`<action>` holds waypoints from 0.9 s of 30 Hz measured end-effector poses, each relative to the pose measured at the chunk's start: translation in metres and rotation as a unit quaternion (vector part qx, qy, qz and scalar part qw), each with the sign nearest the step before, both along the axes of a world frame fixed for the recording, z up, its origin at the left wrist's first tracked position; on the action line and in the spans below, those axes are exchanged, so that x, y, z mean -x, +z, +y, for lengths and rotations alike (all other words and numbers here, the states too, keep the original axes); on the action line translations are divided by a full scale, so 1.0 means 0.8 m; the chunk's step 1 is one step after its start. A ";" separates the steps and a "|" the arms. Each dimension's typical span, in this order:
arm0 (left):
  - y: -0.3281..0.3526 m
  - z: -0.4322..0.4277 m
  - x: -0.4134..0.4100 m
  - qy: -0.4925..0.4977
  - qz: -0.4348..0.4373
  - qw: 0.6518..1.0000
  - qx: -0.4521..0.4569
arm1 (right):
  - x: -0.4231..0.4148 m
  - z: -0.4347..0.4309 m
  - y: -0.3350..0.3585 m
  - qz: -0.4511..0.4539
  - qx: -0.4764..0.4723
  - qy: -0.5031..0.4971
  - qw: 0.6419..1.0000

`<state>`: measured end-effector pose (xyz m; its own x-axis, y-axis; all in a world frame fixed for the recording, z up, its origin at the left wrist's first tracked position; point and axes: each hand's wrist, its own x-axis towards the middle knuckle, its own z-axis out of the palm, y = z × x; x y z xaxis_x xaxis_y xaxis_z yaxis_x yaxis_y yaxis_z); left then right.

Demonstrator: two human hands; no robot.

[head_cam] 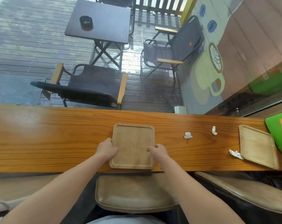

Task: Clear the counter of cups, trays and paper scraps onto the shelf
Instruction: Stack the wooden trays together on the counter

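A square wooden tray (133, 139) lies empty on the long wooden counter (56, 139), near its front edge. My left hand (106, 149) grips the tray's left rim and my right hand (159, 151) grips its right rim. A second wooden tray (257, 146) rests farther right. Three crumpled paper scraps lie between the trays: one (187, 135) in the middle, one (214, 130) behind it, one (236, 154) touching the second tray's left edge. No cups or shelf are in view.
A green board (279, 131) lies at the counter's far right. Cushioned stools (133, 193) stand under the front edge. Beyond the glass are a deck, a dark table (101, 21) with an ashtray, and folding chairs.
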<state>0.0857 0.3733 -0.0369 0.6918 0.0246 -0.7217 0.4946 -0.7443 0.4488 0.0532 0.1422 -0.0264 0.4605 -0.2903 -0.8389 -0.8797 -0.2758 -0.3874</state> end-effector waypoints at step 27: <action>0.084 -0.482 0.003 -0.477 -0.176 0.859 -0.058 | 0.117 -0.381 0.124 -0.026 0.183 0.043 0.982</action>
<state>0.0831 -0.0126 0.0304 0.6119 -0.6170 -0.4948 -0.5166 -0.7855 0.3407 -0.0401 -0.1626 0.0726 0.5362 -0.5271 -0.6593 -0.8287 -0.4770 -0.2927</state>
